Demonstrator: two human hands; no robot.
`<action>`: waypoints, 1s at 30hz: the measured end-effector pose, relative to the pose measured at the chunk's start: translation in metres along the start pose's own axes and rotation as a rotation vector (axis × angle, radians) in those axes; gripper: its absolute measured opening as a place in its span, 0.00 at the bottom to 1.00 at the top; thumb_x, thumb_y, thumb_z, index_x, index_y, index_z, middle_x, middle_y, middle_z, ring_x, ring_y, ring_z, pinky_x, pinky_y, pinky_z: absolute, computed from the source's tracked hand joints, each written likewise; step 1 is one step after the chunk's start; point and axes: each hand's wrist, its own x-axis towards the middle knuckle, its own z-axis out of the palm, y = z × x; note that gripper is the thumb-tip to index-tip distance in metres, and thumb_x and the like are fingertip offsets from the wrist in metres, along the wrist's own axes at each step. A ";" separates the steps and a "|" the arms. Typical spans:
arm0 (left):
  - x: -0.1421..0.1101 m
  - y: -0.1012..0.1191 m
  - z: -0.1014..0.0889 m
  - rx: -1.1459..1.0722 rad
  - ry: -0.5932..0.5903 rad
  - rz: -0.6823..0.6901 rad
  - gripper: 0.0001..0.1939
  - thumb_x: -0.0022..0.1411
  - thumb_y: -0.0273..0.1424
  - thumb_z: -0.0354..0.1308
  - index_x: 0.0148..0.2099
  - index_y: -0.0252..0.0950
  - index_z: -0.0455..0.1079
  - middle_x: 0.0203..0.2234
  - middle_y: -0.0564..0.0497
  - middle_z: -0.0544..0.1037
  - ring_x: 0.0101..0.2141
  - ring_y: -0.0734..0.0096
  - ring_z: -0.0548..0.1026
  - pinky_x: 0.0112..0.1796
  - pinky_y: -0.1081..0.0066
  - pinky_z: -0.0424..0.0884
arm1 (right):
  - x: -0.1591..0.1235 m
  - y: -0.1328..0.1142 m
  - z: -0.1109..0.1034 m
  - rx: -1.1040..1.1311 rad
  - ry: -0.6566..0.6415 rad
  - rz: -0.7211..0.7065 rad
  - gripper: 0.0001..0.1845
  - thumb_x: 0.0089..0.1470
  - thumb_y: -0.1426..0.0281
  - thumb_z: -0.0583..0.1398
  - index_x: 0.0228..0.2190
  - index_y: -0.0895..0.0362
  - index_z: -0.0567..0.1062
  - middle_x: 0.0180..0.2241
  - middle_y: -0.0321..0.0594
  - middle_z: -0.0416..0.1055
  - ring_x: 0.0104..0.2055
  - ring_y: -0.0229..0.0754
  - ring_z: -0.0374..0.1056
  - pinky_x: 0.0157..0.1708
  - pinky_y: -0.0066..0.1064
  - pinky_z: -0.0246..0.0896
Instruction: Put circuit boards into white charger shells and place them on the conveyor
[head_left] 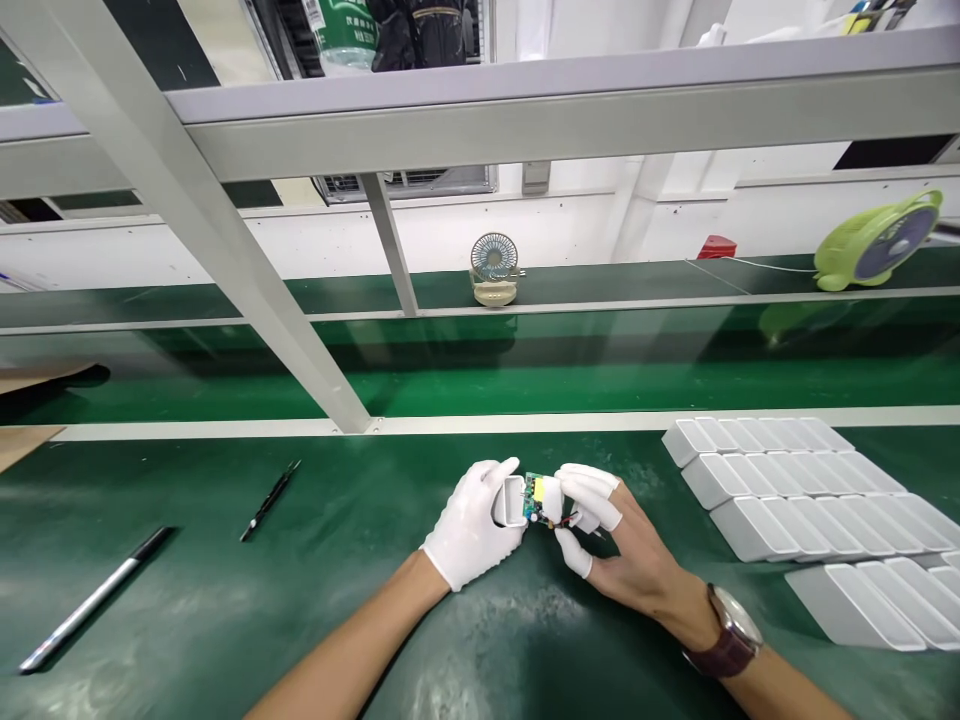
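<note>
My left hand (472, 525), in a white glove, is closed round a small white plastic housing (511, 501) just above the green mat. My right hand (611, 540), with white finger cots and a watch on the wrist, pinches a small green circuit board (535, 497) at the housing's open end. Thin red and black wires hang under the board. Both hands meet at the middle of the bench, close to me.
Rows of several white housings (795, 500) lie on the mat at the right. Black tweezers (270, 498) and a long metal rod (94, 600) lie at the left. A slanted grey frame post (247, 290) rises ahead. Two small fans (494, 268) (877, 240) stand beyond the conveyor.
</note>
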 end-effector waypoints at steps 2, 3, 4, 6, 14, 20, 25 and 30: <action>-0.003 -0.002 0.002 0.035 -0.015 0.020 0.40 0.53 0.27 0.64 0.67 0.40 0.56 0.52 0.40 0.68 0.52 0.54 0.72 0.51 0.55 0.74 | -0.001 -0.002 0.000 -0.016 -0.027 -0.040 0.38 0.53 0.82 0.62 0.63 0.58 0.59 0.56 0.53 0.67 0.61 0.55 0.62 0.57 0.53 0.64; -0.004 -0.002 0.003 0.049 -0.016 0.029 0.40 0.53 0.28 0.64 0.67 0.39 0.56 0.52 0.40 0.68 0.52 0.54 0.72 0.51 0.54 0.73 | -0.002 -0.002 0.000 -0.023 -0.043 -0.050 0.38 0.53 0.82 0.62 0.63 0.59 0.59 0.56 0.53 0.67 0.61 0.55 0.61 0.58 0.54 0.63; -0.005 -0.003 0.003 0.060 -0.013 0.040 0.40 0.53 0.28 0.65 0.67 0.39 0.56 0.52 0.40 0.69 0.52 0.53 0.72 0.52 0.54 0.73 | -0.002 -0.001 0.000 -0.030 -0.059 -0.057 0.38 0.53 0.82 0.62 0.63 0.59 0.59 0.55 0.53 0.67 0.62 0.55 0.61 0.58 0.54 0.63; -0.005 -0.003 0.003 0.073 -0.002 0.058 0.40 0.54 0.29 0.65 0.66 0.39 0.56 0.52 0.40 0.70 0.51 0.53 0.72 0.52 0.53 0.73 | -0.003 -0.001 0.001 -0.042 -0.086 -0.063 0.38 0.53 0.82 0.62 0.63 0.60 0.59 0.55 0.53 0.68 0.61 0.54 0.61 0.59 0.55 0.61; 0.001 0.002 -0.001 0.099 0.011 0.096 0.35 0.55 0.25 0.62 0.64 0.40 0.58 0.49 0.42 0.73 0.51 0.54 0.72 0.50 0.54 0.73 | 0.002 -0.002 -0.003 -0.068 -0.111 -0.066 0.37 0.54 0.81 0.61 0.63 0.61 0.59 0.53 0.53 0.69 0.60 0.53 0.63 0.59 0.54 0.62; 0.001 0.001 0.000 0.092 -0.008 0.135 0.34 0.57 0.27 0.62 0.64 0.39 0.58 0.49 0.42 0.72 0.50 0.54 0.72 0.50 0.53 0.73 | 0.000 -0.001 -0.001 -0.090 -0.140 -0.054 0.36 0.55 0.80 0.61 0.63 0.60 0.58 0.53 0.54 0.69 0.60 0.53 0.63 0.60 0.55 0.62; 0.002 0.002 -0.001 0.083 -0.028 0.129 0.35 0.57 0.27 0.63 0.64 0.40 0.57 0.50 0.42 0.72 0.51 0.54 0.72 0.50 0.53 0.72 | 0.001 -0.003 -0.001 -0.094 -0.155 -0.047 0.36 0.55 0.79 0.60 0.64 0.59 0.57 0.53 0.53 0.69 0.60 0.53 0.64 0.60 0.55 0.63; 0.003 0.004 -0.002 0.089 -0.031 0.148 0.34 0.56 0.26 0.63 0.63 0.40 0.58 0.49 0.42 0.72 0.50 0.55 0.72 0.49 0.54 0.72 | 0.000 -0.003 -0.001 -0.098 -0.165 -0.043 0.37 0.54 0.80 0.60 0.64 0.59 0.57 0.53 0.52 0.69 0.60 0.53 0.64 0.61 0.55 0.62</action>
